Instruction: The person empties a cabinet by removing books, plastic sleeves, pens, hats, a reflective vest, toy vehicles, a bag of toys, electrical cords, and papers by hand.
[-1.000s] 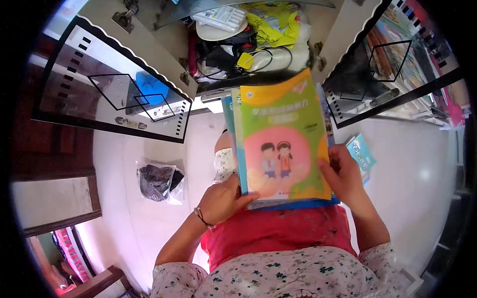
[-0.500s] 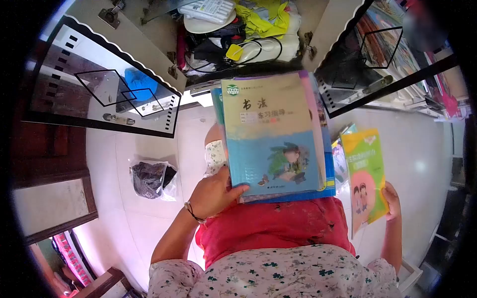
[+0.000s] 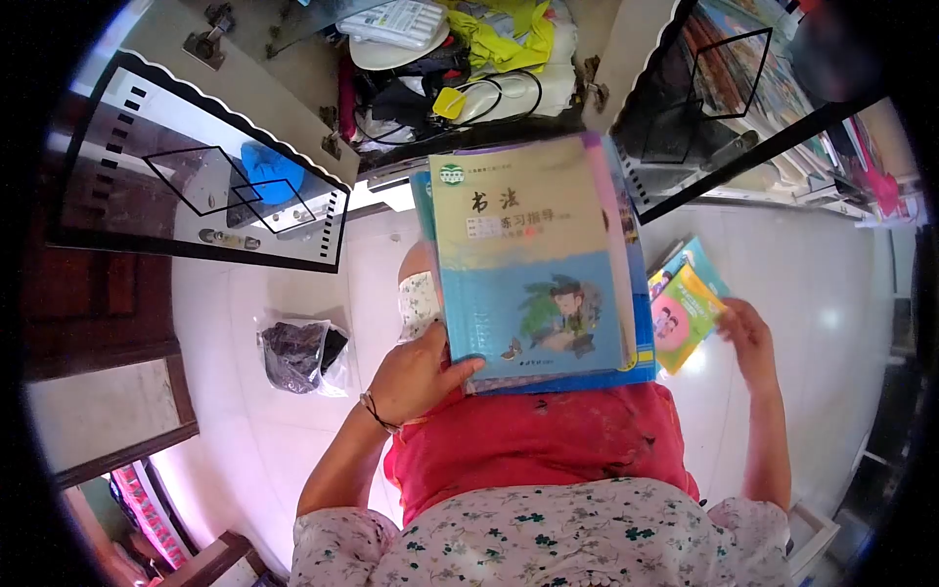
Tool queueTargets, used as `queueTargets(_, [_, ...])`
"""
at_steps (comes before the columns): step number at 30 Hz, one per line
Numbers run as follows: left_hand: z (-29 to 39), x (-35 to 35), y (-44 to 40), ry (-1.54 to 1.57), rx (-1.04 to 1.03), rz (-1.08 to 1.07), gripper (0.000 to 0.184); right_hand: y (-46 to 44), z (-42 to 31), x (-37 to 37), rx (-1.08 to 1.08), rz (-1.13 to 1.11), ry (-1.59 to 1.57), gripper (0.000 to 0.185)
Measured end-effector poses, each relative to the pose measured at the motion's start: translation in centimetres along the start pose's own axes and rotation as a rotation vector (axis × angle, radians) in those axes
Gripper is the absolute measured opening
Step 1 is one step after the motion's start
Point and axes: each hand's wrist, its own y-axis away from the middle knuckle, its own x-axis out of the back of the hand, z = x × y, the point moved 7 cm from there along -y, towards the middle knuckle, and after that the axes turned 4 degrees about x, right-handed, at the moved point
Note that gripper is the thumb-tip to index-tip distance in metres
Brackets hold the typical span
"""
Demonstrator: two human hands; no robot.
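Observation:
My left hand [image 3: 416,380] grips the lower left edge of a stack of books on my lap, its thumb lying over the front. On top of the stack is a beige and blue book [image 3: 533,264] with Chinese lettering and a drawn figure. At the right, my right hand [image 3: 745,333] is at the edge of a green and yellow booklet [image 3: 682,318], which lies over other books on the floor. Whether its fingers still pinch the booklet is hard to make out.
Ahead stands a cabinet holding yellow cloth [image 3: 509,39], cables and a white case [image 3: 396,22]. Its glass doors hang open, left [image 3: 205,186] and right [image 3: 724,108]. A clear bag with dark contents [image 3: 301,357] lies on the floor at left.
The green and yellow booklet has gone from the top of the stack to the floor pile at right, carried by my right hand. The beige and blue book beneath it is now exposed.

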Motion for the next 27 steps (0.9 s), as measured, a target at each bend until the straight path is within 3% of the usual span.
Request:
queueTargets(2, [0.1,0.0,0.1,0.003,0.021,-0.016,0.057,0.2,-7.6,-4.5,0.138,-0.126,-0.116,0.029])
queueTargets(5, [0.9,0.5,0.5,0.035,-0.020,0.064,0.050,1.6,-17.3,-11.0,0.376,-0.314,0.052,0.036])
queueTargets(7, [1.3,0.9,1.0,-0.152,0.049,0.073,0.050,1.6,-19.4,-13.7,0.410,-0.336,0.105,0.040])
queueTargets(11, [1.1,1.4,1.3,-0.213,0.015,0.199,0.056,0.4,-19.8,-16.5,0.406,-0.255,0.184,0.042])
queueTargets(13, [5.0,1.8,1.7,-0.319,-0.495,0.355,0.052,0.0,-19.4,-16.9,0.416,-0.209,0.204,0.042])
queueTargets(14, [5.4,1.7,1.4,-0.314,-0.488,0.362,0.052,-0.5,-18.7,-17.2,0.321,-0.216,0.101,0.038])
queueTargets(16, [6.8,0.7,0.7,-0.081,-0.560,0.182,0.050,-1.1,-17.8,-17.9,0.225,-0.225,0.003,0.034])
queueTargets(18, [7.2,0.1,-0.3,-0.011,-0.486,0.089,0.049,-0.7,-19.1,-19.2,0.458,-0.259,0.120,0.025])
queueTargets(20, [7.0,0.3,-1.3,0.541,-0.352,-0.057,0.042,0.9,-22.2,-19.7,0.444,-0.274,0.124,0.020])
queueTargets(22, [6.5,-0.4,-1.7,0.682,-0.313,-0.156,0.040,3.7,-24.5,-21.8,0.865,-0.466,0.448,0.022])
queueTargets(23, [6.2,-1.1,-2.0,0.821,-0.271,-0.246,0.038,3.9,-24.5,-22.1,0.860,-0.465,0.451,0.022])
queueTargets(25, [4.7,-1.4,-2.2,0.889,-0.231,-0.164,0.034,4.5,-23.6,-23.3,0.836,-0.618,0.534,0.024])
queueTargets(27, [3.4,-0.8,-1.7,1.113,-0.172,-0.068,0.029,3.9,-23.4,-22.2,0.828,-0.563,0.461,0.023])
